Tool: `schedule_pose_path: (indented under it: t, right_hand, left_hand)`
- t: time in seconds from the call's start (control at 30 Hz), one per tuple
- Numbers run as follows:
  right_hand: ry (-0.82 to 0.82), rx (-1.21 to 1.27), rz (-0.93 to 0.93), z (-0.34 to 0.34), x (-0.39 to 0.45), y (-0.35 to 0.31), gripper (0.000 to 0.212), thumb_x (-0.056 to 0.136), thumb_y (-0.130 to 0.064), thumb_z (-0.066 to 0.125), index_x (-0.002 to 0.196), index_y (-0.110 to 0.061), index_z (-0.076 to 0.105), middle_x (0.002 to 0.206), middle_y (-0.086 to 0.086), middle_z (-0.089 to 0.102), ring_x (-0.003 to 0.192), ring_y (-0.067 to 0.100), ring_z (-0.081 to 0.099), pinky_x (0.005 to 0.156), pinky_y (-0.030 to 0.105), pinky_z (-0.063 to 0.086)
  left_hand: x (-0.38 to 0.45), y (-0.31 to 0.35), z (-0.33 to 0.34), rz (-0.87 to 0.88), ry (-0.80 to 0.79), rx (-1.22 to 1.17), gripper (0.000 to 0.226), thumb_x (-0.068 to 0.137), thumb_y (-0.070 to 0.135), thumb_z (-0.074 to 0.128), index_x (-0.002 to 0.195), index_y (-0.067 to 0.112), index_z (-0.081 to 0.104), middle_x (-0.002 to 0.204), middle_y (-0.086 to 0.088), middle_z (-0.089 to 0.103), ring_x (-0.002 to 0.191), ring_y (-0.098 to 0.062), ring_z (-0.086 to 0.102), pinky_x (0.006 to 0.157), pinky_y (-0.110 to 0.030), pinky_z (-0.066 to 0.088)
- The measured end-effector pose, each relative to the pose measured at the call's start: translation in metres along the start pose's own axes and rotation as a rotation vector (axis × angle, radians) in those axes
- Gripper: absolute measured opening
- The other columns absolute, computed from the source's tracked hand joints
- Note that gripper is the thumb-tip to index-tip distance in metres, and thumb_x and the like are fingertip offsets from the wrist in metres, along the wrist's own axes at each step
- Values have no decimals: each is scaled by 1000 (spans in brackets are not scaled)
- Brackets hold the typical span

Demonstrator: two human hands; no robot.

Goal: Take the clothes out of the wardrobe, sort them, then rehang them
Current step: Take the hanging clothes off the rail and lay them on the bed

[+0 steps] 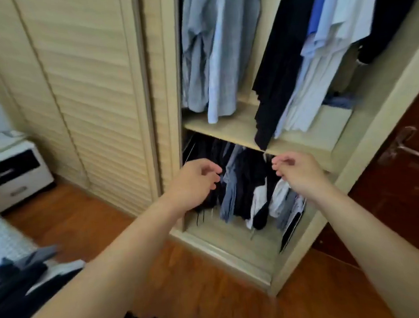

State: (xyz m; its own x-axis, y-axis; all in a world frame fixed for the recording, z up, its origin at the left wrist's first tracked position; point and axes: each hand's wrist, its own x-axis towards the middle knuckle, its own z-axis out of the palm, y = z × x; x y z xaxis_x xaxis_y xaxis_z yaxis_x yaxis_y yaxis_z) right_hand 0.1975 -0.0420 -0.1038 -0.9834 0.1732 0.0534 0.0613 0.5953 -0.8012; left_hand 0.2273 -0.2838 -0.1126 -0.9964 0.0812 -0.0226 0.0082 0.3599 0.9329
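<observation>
The open wardrobe [241, 131] has an upper section with hanging pale blue shirts [210, 58], a black garment [278, 65] and white shirts [322, 74]. Below the shelf hang dark, blue and white clothes [246, 188]. My left hand [192, 182] is stretched out in front of the lower clothes on their left side, fingers loosely curled and holding nothing. My right hand [297, 172] is in front of them on the right, fingers also loosely curled and empty. A pile of dark and grey clothes [25, 278] lies on the bed at the lower left.
Louvred wardrobe doors [85, 93] stand shut to the left. A white bedside table [11, 174] with a dark drawer is at the far left. A brown door with a handle [404, 158] is on the right. The floor [200, 285] is red-brown wood.
</observation>
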Motion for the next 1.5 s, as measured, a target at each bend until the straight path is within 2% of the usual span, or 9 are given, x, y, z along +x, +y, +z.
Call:
schedule_pose_path:
  t: [0.13, 0.43, 0.6, 0.73, 0.9, 1.03, 1.13, 1.27, 1.5]
  right_hand:
    - [129, -65, -235, -79, 44, -64, 22, 96, -15, 57, 84, -30, 67, 88, -9, 69, 85, 11, 64, 81, 28, 48]
    - [364, -418, -489, -167, 162, -181, 17, 97, -21, 54, 90, -36, 60, 86, -14, 63, 83, 6, 59, 76, 24, 45]
    - [489, -554, -566, -143, 254, -246, 14, 98, -25, 49, 94, -31, 61, 94, -11, 62, 88, 9, 58, 75, 29, 48]
    - [536, -651, -553, -117, 324, -279, 14, 98, -23, 49, 93, -27, 61, 91, -12, 55, 81, 7, 51, 68, 25, 40]
    - [648, -734, -510, -113, 386, -298, 15, 97, -22, 49, 95, -22, 64, 93, -8, 56, 89, 11, 53, 71, 25, 44]
    - [1020, -1013, -458, -148, 414, -325, 23, 89, -19, 52, 109, -12, 62, 108, 8, 59, 101, 29, 50, 81, 40, 45]
    - [1327, -1103, -332, -196, 421, -356, 37, 80, -18, 57, 114, -1, 59, 113, 20, 58, 105, 38, 49, 86, 46, 43]
    - [1235, -1128, 92, -223, 435, -375, 45, 86, -25, 56, 126, -4, 54, 133, 20, 49, 128, 40, 38, 111, 48, 28]
    - [1280, -1263, 84, -204, 475, -410, 43, 87, -35, 61, 120, -8, 62, 129, 20, 49, 120, 37, 41, 103, 42, 35]
  left_hand:
    - [67, 94, -10, 224, -19, 163, 18, 96, 16, 57, 94, 27, 71, 90, 3, 75, 80, -12, 71, 81, -29, 56]
    - [238, 261, -63, 578, 131, 260, 21, 94, 8, 56, 89, 20, 72, 64, 9, 68, 56, 0, 61, 52, -10, 45]
    - [336, 284, -102, 741, 212, 445, 27, 92, 13, 58, 75, 33, 67, 73, 11, 70, 77, -7, 66, 67, -17, 48]
    - [408, 291, -146, 805, 250, 516, 25, 92, 15, 56, 78, 33, 68, 80, 11, 72, 79, -3, 67, 68, -13, 47]
    - [491, 301, -190, 915, 505, 872, 24, 93, 28, 47, 103, 29, 69, 106, 3, 69, 102, -24, 66, 83, -36, 53]
    - [537, 303, -222, 1132, 712, 1089, 32, 81, 31, 38, 81, 20, 68, 83, -4, 63, 87, -33, 62, 75, -44, 52]
    - [553, 311, -247, 1205, 854, 1193, 29, 77, 28, 46, 88, 13, 68, 98, -13, 63, 100, -39, 59, 97, -53, 44]
    - [584, 311, -275, 1296, 949, 1149, 31, 76, 20, 49, 97, 9, 69, 106, -17, 64, 113, -40, 58, 114, -53, 31]
    - [608, 305, -273, 1336, 1041, 1023, 24, 72, 17, 53, 89, 10, 68, 92, -11, 67, 115, -36, 61, 116, -60, 24]
